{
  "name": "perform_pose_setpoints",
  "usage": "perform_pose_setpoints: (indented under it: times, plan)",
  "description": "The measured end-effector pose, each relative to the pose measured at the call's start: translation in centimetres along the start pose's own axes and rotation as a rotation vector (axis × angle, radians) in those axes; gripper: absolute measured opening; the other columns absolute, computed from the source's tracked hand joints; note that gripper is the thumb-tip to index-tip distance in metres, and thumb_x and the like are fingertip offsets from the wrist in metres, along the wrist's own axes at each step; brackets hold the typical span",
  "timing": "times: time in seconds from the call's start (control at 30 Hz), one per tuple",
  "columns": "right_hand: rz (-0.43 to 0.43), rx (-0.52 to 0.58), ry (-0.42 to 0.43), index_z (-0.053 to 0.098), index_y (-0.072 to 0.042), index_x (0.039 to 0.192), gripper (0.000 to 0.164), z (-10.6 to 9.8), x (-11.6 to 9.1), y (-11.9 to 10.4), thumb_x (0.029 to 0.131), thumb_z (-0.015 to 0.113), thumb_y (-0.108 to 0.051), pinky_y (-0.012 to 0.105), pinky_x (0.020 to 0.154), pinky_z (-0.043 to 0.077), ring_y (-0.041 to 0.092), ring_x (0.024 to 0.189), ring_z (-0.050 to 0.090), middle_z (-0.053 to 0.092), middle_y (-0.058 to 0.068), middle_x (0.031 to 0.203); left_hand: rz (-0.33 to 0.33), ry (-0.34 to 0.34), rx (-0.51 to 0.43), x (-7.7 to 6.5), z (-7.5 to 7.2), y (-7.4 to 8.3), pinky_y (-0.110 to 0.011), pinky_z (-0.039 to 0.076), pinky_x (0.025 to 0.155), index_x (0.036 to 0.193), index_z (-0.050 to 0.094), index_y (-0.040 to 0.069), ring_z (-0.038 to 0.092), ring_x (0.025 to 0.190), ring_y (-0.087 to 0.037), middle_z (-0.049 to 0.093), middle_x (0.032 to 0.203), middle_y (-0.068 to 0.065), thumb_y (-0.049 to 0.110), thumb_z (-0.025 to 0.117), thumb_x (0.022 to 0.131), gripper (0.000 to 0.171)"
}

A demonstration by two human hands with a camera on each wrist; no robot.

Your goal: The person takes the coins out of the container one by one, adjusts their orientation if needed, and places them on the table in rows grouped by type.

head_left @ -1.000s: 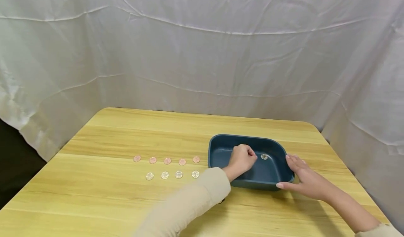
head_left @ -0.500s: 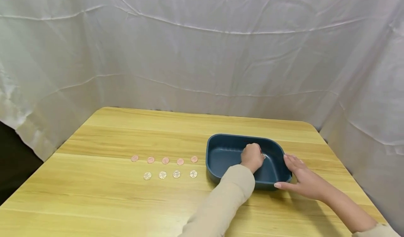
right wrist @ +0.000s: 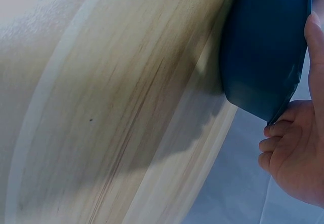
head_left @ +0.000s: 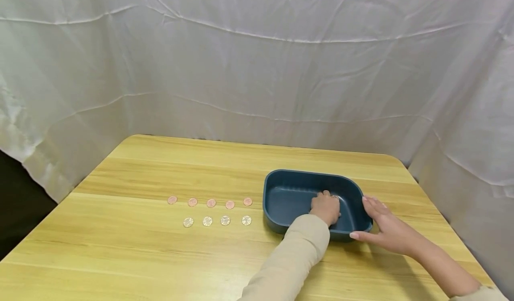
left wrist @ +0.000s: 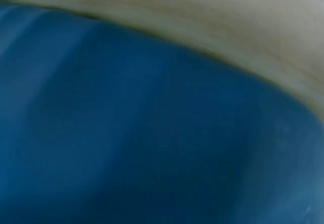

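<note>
A dark blue plastic tub (head_left: 285,203) with rounded corners stands on the wooden table. Inside its right half my left hand (head_left: 325,208) reaches down, its fingertips mostly hidden beneath the hand. Just past those fingers a silvery coin (head_left: 336,198) is partly visible on the tub floor. My right hand (head_left: 387,225) grips the tub's right end, with the thumb on the near side and the fingers toward the far side. In the right wrist view that hand (right wrist: 298,148) is at the tub's rim. The left wrist view shows only the blurred blue tub wall (left wrist: 152,117) and the tabletop.
Left of the tub, several copper-coloured coins (head_left: 211,203) lie in a row. A row of several pale gold or silver coins (head_left: 225,220) lies nearer to me. A light grey curtain (head_left: 257,69) hangs behind and beside the table (head_left: 120,247).
My left hand has moved to the right inside the tub, down to the coin there, which it now partly covers. The right hand keeps its hold on the tub, and the coin rows are unchanged.
</note>
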State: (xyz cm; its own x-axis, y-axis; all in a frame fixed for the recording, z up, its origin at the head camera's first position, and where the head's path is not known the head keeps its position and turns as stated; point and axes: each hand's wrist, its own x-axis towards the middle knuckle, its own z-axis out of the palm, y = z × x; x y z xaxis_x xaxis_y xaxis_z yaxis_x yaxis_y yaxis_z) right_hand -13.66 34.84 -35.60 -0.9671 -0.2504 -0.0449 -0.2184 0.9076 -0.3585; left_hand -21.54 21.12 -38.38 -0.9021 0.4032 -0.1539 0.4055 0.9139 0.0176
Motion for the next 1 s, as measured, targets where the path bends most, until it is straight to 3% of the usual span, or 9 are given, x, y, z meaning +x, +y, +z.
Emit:
perform_pose_setpoints:
  times: [0.13, 0.33, 0.57, 0.7, 0.87, 1.0]
  plan:
    - [0.005, 0.008, -0.006, 0.022, 0.014, 0.140, 0.100, 0.04, 0.00, 0.01, 0.077, 0.068, -0.048, 0.068, 0.098, 0.023, 0.053, 0.134, 0.015, 0.019, 0.035, 0.146, 0.015, 0.013, -0.001, 0.10, 0.11, -0.02, -0.024, 0.048, 0.082, 0.122, 0.057, 0.032, 0.052, 0.107, -0.009, 0.052, 0.121, 0.008, 0.048, 0.054, 0.090, 0.036]
    - [0.014, 0.021, -0.011, 0.020, 0.013, 0.141, 0.101, -0.11, 0.05, -0.05, 0.078, 0.068, -0.050, 0.068, 0.099, 0.021, 0.053, 0.134, 0.014, 0.018, 0.035, 0.147, 0.034, 0.076, -0.117, 0.42, -0.07, -0.17, -0.025, 0.049, 0.076, 0.103, 0.068, 0.028, 0.057, 0.098, -0.009, 0.057, 0.111, 0.008, 0.039, 0.063, 0.087, 0.020]
    - [0.017, 0.019, -0.014, 0.020, 0.014, 0.141, 0.101, -0.02, 0.04, 0.06, 0.078, 0.068, -0.050, 0.069, 0.098, 0.022, 0.053, 0.134, 0.014, 0.018, 0.035, 0.146, 0.028, 0.062, -0.159, 0.21, -0.04, -0.24, -0.024, 0.050, 0.076, 0.108, 0.063, 0.025, 0.057, 0.098, -0.009, 0.057, 0.112, 0.007, 0.035, 0.064, 0.087, 0.023]
    - [0.013, 0.019, -0.006, 0.021, 0.013, 0.141, 0.101, 0.08, -0.01, 0.11, 0.077, 0.068, -0.049, 0.068, 0.099, 0.022, 0.053, 0.134, 0.015, 0.019, 0.035, 0.146, 0.036, 0.066, -0.156, 0.34, 0.11, -0.26, -0.025, 0.050, 0.074, 0.098, 0.068, 0.026, 0.058, 0.094, -0.009, 0.059, 0.108, 0.007, 0.033, 0.063, 0.088, 0.013]
    - [0.004, 0.016, 0.011, 0.022, 0.013, 0.140, 0.100, 0.14, -0.02, 0.17, 0.077, 0.068, -0.049, 0.067, 0.099, 0.023, 0.053, 0.133, 0.016, 0.021, 0.035, 0.146, 0.051, 0.085, -0.153, 0.50, 0.38, -0.25, -0.025, 0.051, 0.071, 0.098, 0.068, 0.027, 0.060, 0.092, -0.007, 0.063, 0.104, 0.010, 0.035, 0.064, 0.087, 0.014]
    - [-0.002, 0.023, 0.017, 0.021, 0.013, 0.141, 0.100, 0.18, -0.06, 0.26, 0.078, 0.068, -0.048, 0.067, 0.099, 0.022, 0.052, 0.134, 0.016, 0.020, 0.034, 0.146, 0.050, 0.078, -0.201, 0.46, 0.41, -0.36, -0.023, 0.050, 0.064, 0.084, 0.069, 0.023, 0.061, 0.081, -0.004, 0.067, 0.092, 0.012, 0.035, 0.069, 0.083, 0.012]
